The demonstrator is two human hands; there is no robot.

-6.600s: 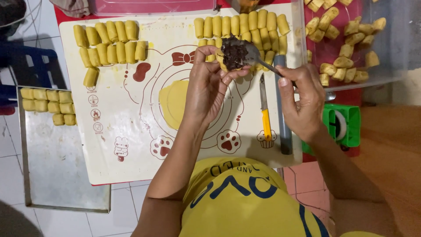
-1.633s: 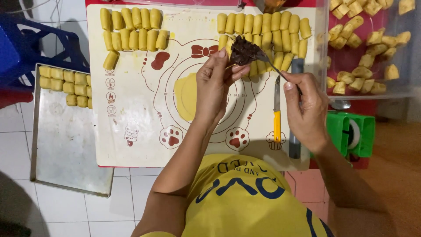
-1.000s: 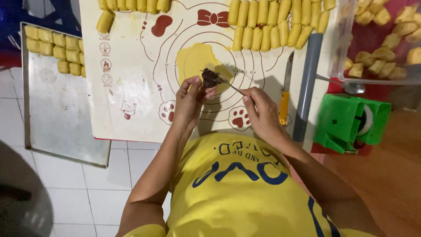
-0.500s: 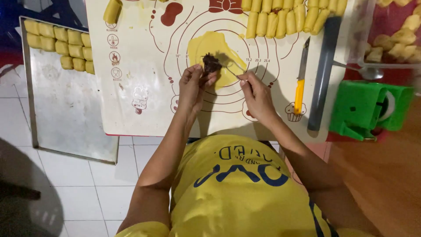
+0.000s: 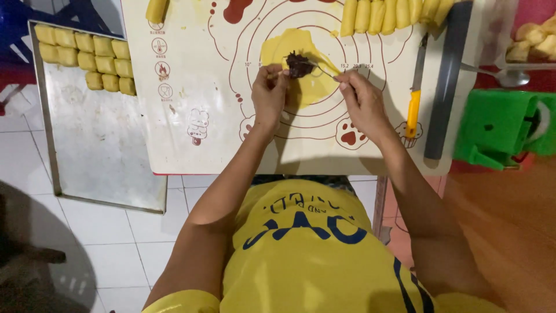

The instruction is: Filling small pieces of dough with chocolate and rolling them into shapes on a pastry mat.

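At the upper left of my view a metal baking tray (image 5: 104, 156) holds yellow pastry pieces (image 5: 87, 58). Toward the right, a yellow-handled knife (image 5: 414, 98), a grey rolling pin (image 5: 446, 87), a green stool (image 5: 501, 127).

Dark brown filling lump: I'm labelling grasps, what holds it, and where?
Left hand fingertips pinch the dark brown filling lump at its left edge; right hand grips a thin utensil's handle end.

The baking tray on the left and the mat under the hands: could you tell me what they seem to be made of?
Baking tray: likely bare metal, probably aluminium; dull grey sheen, thin raised rim. Mat: probably silicone or soft plastic; a thin, matte cream sheet lying flat, with printed red rings.
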